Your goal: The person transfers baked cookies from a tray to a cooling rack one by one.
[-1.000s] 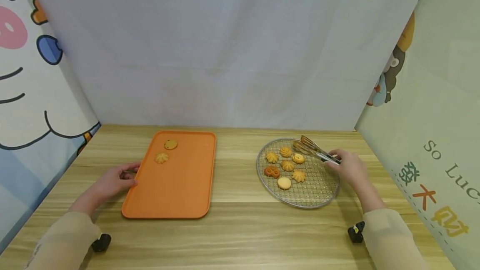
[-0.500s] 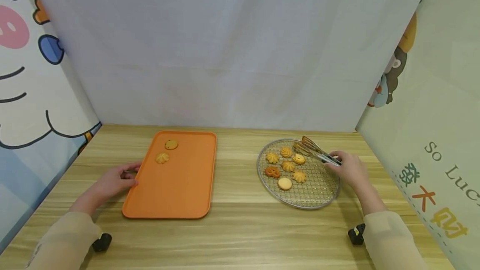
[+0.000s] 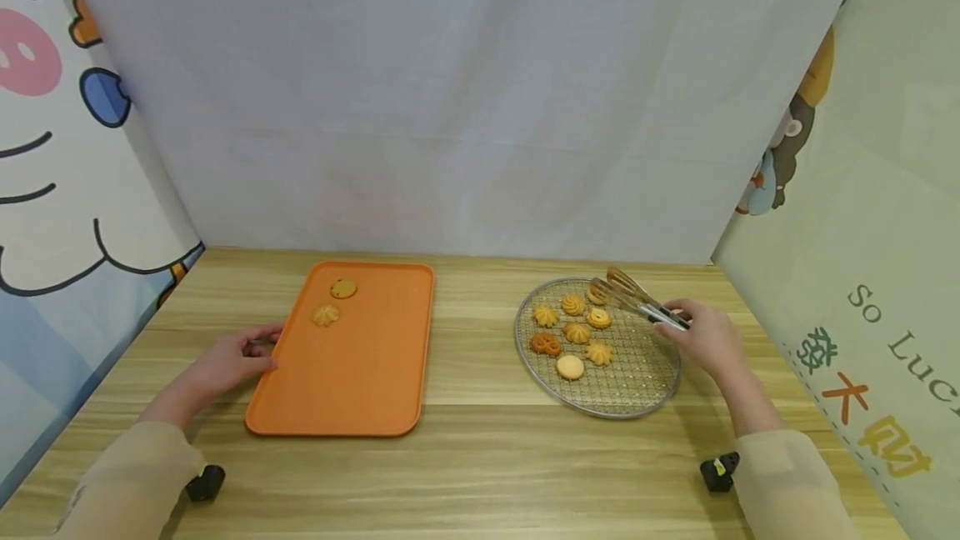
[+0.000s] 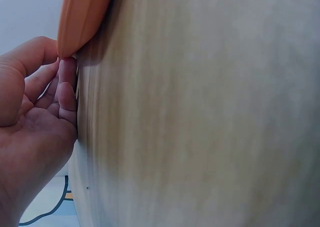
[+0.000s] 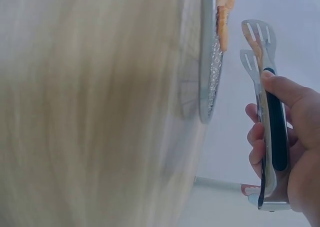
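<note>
My left hand (image 3: pixel 232 363) is at the left edge of an orange tray (image 3: pixel 360 373), thumb and fingers pinching its rim; the left wrist view shows the tray's edge (image 4: pixel 82 22) between them. Two cookies lie on the tray's far left part: a round one with dark bits (image 3: pixel 343 288) and a flower-shaped one (image 3: pixel 326 315). With my right hand (image 3: pixel 705 336) I grip metal tongs (image 5: pixel 272 122) by their black-padded handle. The slotted tong ends stand apart with nothing between them, over the far side of a round wire rack (image 3: pixel 637 382). They overlap a cookie (image 3: pixel 596 294) there.
Several other cookies lie on the rack's left half, among them a brown pretzel-shaped one (image 3: pixel 545 344) and a smooth round one (image 3: pixel 570 367). A wooden table (image 3: pixel 480 457) bears everything. A pale curtain (image 3: pixel 465 148) stands behind it, with printed panels on both sides.
The tongs have shifted slightly right and up with my right hand, uncovering more of the cookie at the rack's far side. My left hand and the tray have stayed in place.
</note>
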{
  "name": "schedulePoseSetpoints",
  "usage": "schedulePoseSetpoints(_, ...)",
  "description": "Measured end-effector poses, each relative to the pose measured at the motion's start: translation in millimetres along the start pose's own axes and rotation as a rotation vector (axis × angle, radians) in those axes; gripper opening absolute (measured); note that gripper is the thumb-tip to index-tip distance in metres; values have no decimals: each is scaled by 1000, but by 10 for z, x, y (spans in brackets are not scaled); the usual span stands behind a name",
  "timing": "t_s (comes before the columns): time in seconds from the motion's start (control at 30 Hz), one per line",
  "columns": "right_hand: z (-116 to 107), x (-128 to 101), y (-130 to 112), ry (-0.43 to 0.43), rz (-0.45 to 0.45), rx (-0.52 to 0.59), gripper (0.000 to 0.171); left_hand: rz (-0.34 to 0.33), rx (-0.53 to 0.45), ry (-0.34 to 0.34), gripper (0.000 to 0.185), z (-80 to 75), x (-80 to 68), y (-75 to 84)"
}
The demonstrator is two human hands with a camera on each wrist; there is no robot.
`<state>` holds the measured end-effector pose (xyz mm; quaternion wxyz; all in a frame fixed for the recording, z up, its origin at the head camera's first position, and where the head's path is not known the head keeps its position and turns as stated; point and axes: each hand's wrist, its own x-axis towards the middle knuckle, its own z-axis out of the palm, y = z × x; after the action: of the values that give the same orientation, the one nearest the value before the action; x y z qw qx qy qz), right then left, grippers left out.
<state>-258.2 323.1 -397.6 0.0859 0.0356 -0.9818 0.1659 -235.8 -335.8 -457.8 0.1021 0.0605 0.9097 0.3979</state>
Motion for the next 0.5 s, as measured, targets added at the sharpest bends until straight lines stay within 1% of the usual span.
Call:
schedulePoseSetpoints(0.33,-138,-31,-131,25,-44,16,43,14,-6,-1,63,-5,6,-5)
schedulePoseSetpoints(0.5,-209,-52,-237,24,-42,14,46,16,-11,-3,62,-15,-4,-16)
